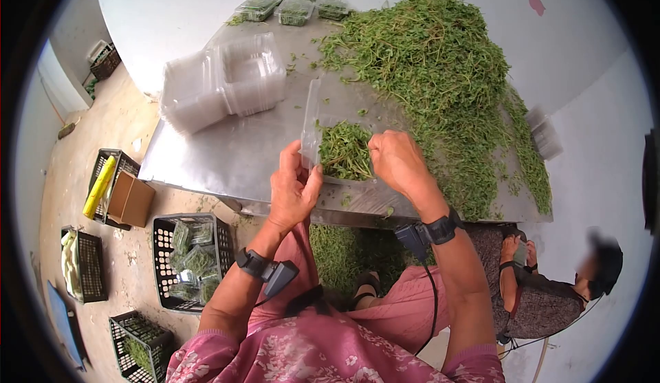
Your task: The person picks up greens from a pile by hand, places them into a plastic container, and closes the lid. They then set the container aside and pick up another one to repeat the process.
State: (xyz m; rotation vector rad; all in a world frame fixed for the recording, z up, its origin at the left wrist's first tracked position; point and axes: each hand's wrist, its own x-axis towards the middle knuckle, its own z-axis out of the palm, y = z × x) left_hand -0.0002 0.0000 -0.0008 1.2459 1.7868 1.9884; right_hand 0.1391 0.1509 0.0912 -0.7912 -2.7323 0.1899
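Observation:
A clear plastic clamshell box (311,118) stands open near the front edge of the metal table, its lid raised on the left. Leafy green sprigs (344,150) fill its base. My left hand (294,187) grips the box at its left side, thumb in front and fingers behind the lid. At the right rim, my right hand (400,163) is closed with its fingers curled down against the greens. What lies inside those fingers is hidden. A large heap of loose greens (433,67) spreads over the table just beyond and to the right of my right hand.
Stacked empty clamshells (223,80) stand at the table's left, with filled boxes (294,12) at the back. A black crate (157,259) of packed boxes sits on the floor, among other crates. Another person (543,287) sits at the right. Greens (344,252) lie beneath the table.

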